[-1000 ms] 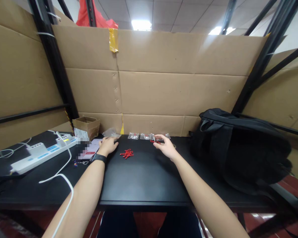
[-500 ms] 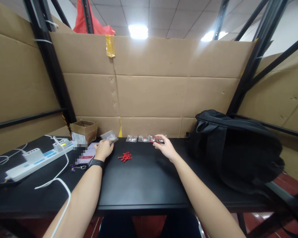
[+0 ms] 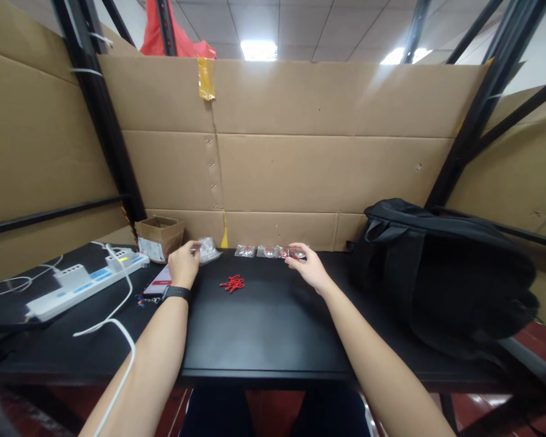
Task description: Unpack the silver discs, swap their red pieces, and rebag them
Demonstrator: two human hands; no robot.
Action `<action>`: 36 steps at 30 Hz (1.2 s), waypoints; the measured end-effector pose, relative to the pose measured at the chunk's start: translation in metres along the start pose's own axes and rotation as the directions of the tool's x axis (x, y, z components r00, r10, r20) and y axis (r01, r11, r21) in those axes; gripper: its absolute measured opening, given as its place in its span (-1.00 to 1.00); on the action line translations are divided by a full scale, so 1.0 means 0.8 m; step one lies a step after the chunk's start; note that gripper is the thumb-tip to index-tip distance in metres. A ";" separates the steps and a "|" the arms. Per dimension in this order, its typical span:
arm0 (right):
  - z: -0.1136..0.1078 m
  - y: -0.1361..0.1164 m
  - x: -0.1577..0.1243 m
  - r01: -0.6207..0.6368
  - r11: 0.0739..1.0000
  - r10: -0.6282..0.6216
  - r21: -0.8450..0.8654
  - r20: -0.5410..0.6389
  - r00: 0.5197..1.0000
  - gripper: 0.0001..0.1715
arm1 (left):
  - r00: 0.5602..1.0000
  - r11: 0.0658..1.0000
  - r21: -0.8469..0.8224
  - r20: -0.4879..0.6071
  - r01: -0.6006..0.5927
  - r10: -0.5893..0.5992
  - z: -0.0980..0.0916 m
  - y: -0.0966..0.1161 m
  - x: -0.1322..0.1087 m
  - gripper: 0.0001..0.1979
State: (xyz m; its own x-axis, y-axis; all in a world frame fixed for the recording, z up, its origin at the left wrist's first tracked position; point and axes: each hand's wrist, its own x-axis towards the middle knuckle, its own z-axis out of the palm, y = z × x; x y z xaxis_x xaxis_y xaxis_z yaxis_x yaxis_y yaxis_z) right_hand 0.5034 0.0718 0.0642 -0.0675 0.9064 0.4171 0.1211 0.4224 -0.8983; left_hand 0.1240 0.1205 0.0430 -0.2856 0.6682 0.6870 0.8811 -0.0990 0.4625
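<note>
On the left of the black desk [image 3: 264, 331], my left hand [image 3: 184, 266] wears a black watch band. Its fingers curl together at the near side of a crumpled clear plastic bag [image 3: 209, 250], pinching its left edge as far as I can see. My right hand [image 3: 310, 268] rests by the back edge with thumb and fingers apart. Between them lies a small clear packet [image 3: 284, 252] with something red in it. Two similar packets, one at the left [image 3: 245, 250] and one in the middle [image 3: 267, 251], lie in a row beside it. A tangled red cord [image 3: 232, 283] lies between my hands.
A black backpack [image 3: 441, 273] takes up the right side. On the left are a white power strip [image 3: 88, 288] with cables, a small open cardboard box [image 3: 159, 237], a phone [image 3: 158, 283] and a keychain [image 3: 146, 300]. A cardboard wall [image 3: 282, 164] stands behind.
My left hand has lifted slightly and turned, its fingers now curled at the bag's left side. My right hand stays by the packets. The view has shifted a little.
</note>
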 end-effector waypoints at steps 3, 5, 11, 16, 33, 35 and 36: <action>-0.002 0.002 0.002 0.028 0.999 -0.028 -0.020 -0.017 0.999 -0.45 | 0.999 0.998 -0.063 -0.047 -0.008 0.006 -0.009 0.009 0.002 -0.77; -0.004 0.003 0.004 0.051 0.998 -0.052 -0.034 -0.031 0.998 -0.46 | 0.997 0.996 -0.073 -0.068 -0.053 0.049 -0.019 0.029 0.001 -0.77; -0.022 -0.001 0.009 0.153 0.969 -0.165 -0.194 -0.050 0.985 -0.50 | 0.826 0.837 -0.148 0.146 -0.526 0.545 -0.022 0.151 -0.050 -0.68; -0.038 0.000 0.007 0.149 0.912 -0.181 -0.382 -0.048 0.982 -0.51 | 0.587 0.723 -0.282 0.436 -0.631 0.682 0.006 0.210 -0.107 -0.49; -0.046 0.009 0.002 0.189 0.813 -0.118 -0.551 0.163 0.980 -0.54 | 0.392 0.646 -0.633 0.514 -0.427 0.763 0.011 0.192 -0.106 -0.66; -0.046 0.003 0.000 0.171 0.836 -0.090 -0.522 0.176 0.980 -0.55 | 0.366 0.626 -0.603 0.509 -0.495 0.779 0.012 0.192 -0.107 -0.69; -0.045 0.001 -0.001 0.161 0.842 -0.072 -0.515 0.188 0.979 -0.54 | 0.363 0.622 -0.577 0.508 -0.530 0.781 0.012 0.192 -0.108 -0.67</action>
State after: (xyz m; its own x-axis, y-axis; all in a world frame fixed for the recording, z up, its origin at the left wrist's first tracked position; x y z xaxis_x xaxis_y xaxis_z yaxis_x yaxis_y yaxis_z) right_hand 0.5395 0.0719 0.0681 -0.2615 0.8552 0.4474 0.6015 0.5069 -0.6174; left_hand 0.2875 0.0546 0.0490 0.7761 0.5400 0.3257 0.4816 -0.8410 0.2466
